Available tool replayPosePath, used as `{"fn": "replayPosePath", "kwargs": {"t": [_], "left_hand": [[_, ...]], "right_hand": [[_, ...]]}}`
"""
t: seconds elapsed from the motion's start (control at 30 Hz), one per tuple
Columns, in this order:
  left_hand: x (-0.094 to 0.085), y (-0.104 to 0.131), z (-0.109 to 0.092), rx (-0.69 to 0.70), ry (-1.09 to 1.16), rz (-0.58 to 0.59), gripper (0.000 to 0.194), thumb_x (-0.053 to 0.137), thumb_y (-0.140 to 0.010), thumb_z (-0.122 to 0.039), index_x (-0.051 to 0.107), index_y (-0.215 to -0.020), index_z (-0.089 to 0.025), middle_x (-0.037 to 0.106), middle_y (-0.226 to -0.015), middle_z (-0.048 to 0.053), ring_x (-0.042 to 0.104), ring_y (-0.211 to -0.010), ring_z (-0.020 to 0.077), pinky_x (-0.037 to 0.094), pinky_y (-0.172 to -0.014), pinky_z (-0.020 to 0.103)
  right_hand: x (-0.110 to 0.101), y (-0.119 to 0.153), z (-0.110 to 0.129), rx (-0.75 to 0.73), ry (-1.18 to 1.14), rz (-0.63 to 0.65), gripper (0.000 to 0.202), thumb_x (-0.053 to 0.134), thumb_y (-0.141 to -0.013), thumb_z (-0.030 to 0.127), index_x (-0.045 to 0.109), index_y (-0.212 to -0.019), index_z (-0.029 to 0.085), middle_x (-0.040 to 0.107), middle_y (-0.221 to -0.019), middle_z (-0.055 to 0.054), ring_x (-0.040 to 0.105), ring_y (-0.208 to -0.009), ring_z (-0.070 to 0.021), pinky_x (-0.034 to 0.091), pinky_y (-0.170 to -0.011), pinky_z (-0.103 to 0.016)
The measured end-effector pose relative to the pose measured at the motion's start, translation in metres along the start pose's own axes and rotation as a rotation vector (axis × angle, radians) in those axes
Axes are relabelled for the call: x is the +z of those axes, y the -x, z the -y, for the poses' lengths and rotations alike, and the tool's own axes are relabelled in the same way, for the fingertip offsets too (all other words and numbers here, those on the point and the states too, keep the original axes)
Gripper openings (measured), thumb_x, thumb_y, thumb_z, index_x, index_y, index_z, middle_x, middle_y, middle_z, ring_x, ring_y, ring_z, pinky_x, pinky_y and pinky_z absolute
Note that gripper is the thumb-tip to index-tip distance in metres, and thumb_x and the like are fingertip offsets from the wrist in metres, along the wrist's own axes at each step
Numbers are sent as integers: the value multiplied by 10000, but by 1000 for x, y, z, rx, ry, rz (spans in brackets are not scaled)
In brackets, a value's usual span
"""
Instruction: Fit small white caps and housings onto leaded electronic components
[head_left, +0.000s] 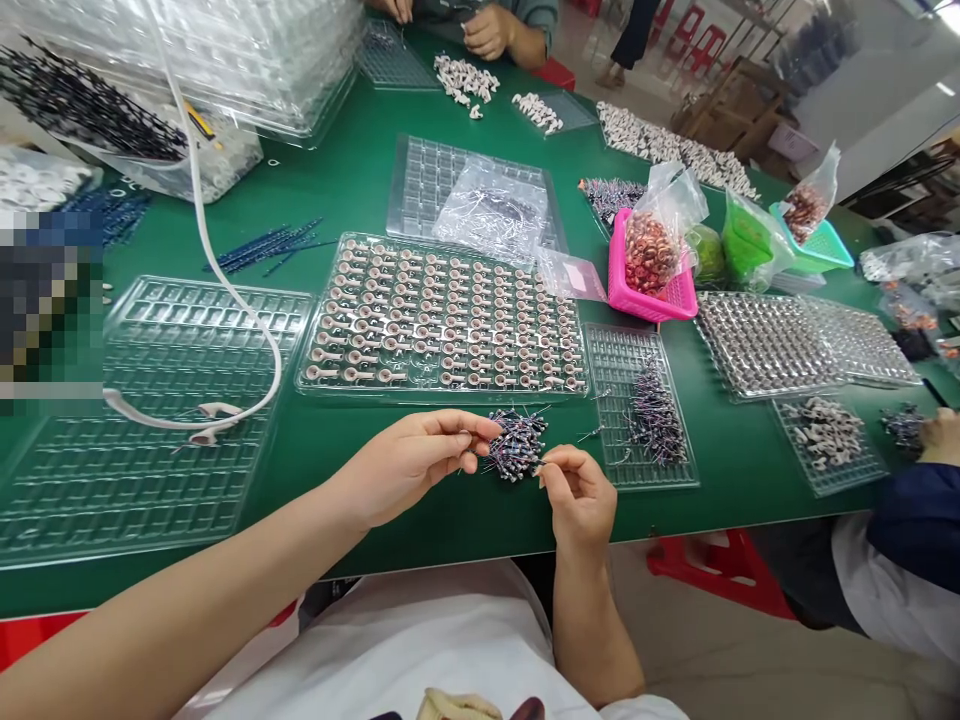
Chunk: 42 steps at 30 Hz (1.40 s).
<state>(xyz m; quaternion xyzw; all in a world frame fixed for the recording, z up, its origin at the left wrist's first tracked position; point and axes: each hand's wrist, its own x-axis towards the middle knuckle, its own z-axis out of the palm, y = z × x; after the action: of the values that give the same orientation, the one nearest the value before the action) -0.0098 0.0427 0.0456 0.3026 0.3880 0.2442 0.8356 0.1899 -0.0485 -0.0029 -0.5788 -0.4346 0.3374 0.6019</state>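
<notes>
My left hand (420, 462) is closed, its thumb and fingers pinched together at the left edge of a pile of small dark wired parts (517, 445). A thin wire end shows below those fingertips. Across the pile, my right hand (581, 495) is also closed, pinching something thin and dark at the pile's right edge. What each hand grips is too small to name. Just beyond the pile lies a clear plastic tray (442, 392) with rows of small pale spoon-shaped parts in its pockets; a few pockets in the nearest row are bare.
To the right, another tray (607, 440) carries more wired parts. Behind it stands a pink basket (660, 303) with bagged copper-coloured pieces. A white cable (277, 370) curves over the tray (150, 480) at left. Co-workers' hands (491, 35) (941, 435) are at the far side and right.
</notes>
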Motion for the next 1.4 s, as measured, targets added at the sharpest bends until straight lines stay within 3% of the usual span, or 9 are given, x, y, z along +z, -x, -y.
{"fn": "replayPosePath", "kwargs": {"t": [0.17,0.27,0.33,0.47,0.6,0.7,0.83,1.1,1.4], "left_hand": [[1,-5,8,70,102,29,169,798,-784,-269,759,-913,-167,732,-1079,64,677,-1037,228,514,-985,368],[2,-5,11,74,101,21,164,807,-786,-278,727,-891,-181,743,-1097,59,692,-952,196,551,-867,327],[4,-5,13,56,87,22,164,804,-791,-283,715,-891,-188,748,-1079,55,686,-900,171,549,-782,282],[6,-3,16,31,40,66,250,790,-802,-317,733,-1014,-196,724,-1130,70,652,-1060,204,533,-870,291],[4,-3,14,11,-46,110,310,798,-783,-366,741,-1031,-188,660,-1294,102,595,-1203,264,506,-949,341],[2,-5,10,-4,-186,134,236,792,-788,-357,742,-929,-174,694,-1220,94,651,-1064,228,508,-895,325],[0,-5,3,29,-263,156,184,785,-790,-331,731,-876,-177,735,-830,18,660,-766,156,519,-763,289],[1,-5,1,123,-284,-3,220,832,-735,-366,757,-860,-200,750,-783,19,666,-739,170,542,-768,308],[2,-6,4,114,-299,-38,232,835,-730,-379,765,-862,-201,750,-791,13,660,-734,162,540,-772,300]], "right_hand": [[4,3,10,-129,-103,349,158,607,-893,107,679,-952,235,712,-985,-41,715,-800,-161,593,-734,-321],[12,6,16,-202,-124,547,234,612,-895,98,664,-1058,258,681,-1239,-81,728,-1013,-218,607,-856,-396],[17,7,17,-238,-99,594,267,614,-894,97,655,-1090,274,663,-1303,-78,691,-1122,-229,603,-894,-398],[22,8,17,-221,-51,543,265,616,-892,95,664,-1073,283,692,-1268,-57,675,-1140,-215,577,-955,-401],[22,9,16,-127,-219,456,248,607,-903,95,675,-1050,284,707,-1214,-49,697,-1085,-218,583,-943,-417],[21,8,19,-71,-343,425,217,598,-921,113,676,-1038,278,716,-1178,-53,726,-1001,-212,607,-881,-411],[16,6,23,-63,-344,368,152,591,-935,145,675,-1003,252,722,-1125,-72,737,-905,-207,620,-735,-359],[-3,3,10,-193,44,-8,92,635,-883,150,672,-889,234,628,-787,-9,619,-751,-159,503,-634,-288],[0,5,4,-209,103,69,133,606,-894,130,642,-936,251,620,-817,-10,587,-740,-154,490,-626,-285]]}}
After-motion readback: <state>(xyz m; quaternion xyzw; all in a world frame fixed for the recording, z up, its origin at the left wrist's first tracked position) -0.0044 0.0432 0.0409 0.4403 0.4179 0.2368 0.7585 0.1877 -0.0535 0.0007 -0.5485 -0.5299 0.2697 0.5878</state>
